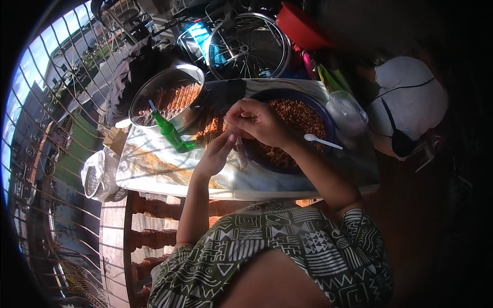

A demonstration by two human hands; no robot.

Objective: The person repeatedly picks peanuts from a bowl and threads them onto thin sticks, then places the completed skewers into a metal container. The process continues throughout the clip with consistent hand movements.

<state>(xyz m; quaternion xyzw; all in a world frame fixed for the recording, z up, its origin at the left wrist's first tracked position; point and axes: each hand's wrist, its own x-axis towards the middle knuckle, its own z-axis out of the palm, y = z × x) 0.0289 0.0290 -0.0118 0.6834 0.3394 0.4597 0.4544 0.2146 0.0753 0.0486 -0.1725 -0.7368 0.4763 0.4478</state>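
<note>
My left hand (pixel 216 154) and my right hand (pixel 257 120) meet above the table, both on a narrow clear plastic bag (pixel 240 154) that hangs between them; how full it is I cannot tell. Under and right of my right hand is a dark purple basin (pixel 332 129) of peanuts (pixel 298 111). A white plastic spoon (pixel 322 141) lies at the basin's right side. Left of my hands are filled slim packets (pixel 210 129) on the table and a green glass bottle (pixel 169 131), tilted, with a straw in its neck. Behind it, a round metal pot (pixel 188 119) holds rows of filled packets (pixel 179 98).
A marble-patterned table (pixel 154 165) carries these things. A bundle of clear plastic bags (pixel 346 112) lies at its right. Beyond stand a spoked wheel (pixel 249 46) and a red basin (pixel 302 27). A bag-lined bin (pixel 99 175) and metal grille are at left; a white bundle (pixel 412 96) is at right.
</note>
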